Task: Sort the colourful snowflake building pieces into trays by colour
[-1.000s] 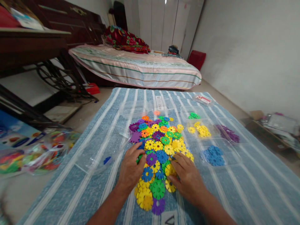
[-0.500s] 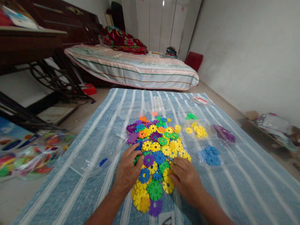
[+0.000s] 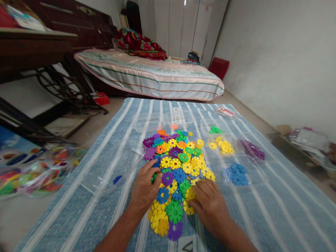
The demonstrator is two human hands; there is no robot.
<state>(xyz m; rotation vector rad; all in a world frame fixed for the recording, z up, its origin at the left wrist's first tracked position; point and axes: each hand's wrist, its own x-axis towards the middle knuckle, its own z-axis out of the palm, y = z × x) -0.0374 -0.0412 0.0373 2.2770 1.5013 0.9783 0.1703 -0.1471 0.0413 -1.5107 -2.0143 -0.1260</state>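
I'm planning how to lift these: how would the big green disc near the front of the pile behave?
The green disc looks like thin plastic, so it is probably light and fairly stiff. Lying roughly flat, it would likely slide rather than roll if pushed. The slots around its rim might catch on the yellow discs beside it.

Striped white over mottled blue on the cloth. Mixed yellow, green, blue, purple and orange in the pile of notched discs, with yellow most plentiful. All green in the far cluster, yellow in the middle cluster, purple in the outer cluster, blue in the near cluster. Banded green and brown over pale pink and white on the bedspread. Flowered over deep red on the quilt. Whitish on the wardrobe.
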